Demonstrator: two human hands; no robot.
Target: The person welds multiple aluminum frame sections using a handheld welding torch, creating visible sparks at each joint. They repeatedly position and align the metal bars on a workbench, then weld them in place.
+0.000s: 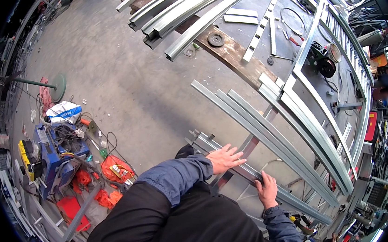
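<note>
A long galvanized steel channel (305, 206) lies right in front of me, running from the middle of the view toward the lower right. My left hand (224, 160) rests on its left part, palm down with the fingers spread. Farther right, my right hand (267, 190) has its fingers bent over the same channel, with the thumb apart. Just beyond, more steel channels (267, 133) lie side by side, roughly parallel to it. A reddish-brown support bar (249, 146) passes beneath them.
Several steel channels (191, 32) overhang a wooden plank (237, 55) at the far side. A welded metal frame (306, 43) stands at far right. On the left floor are a blue machine (53, 154) with cables, orange-red bags (114, 168) and a green round-based stand (58, 88).
</note>
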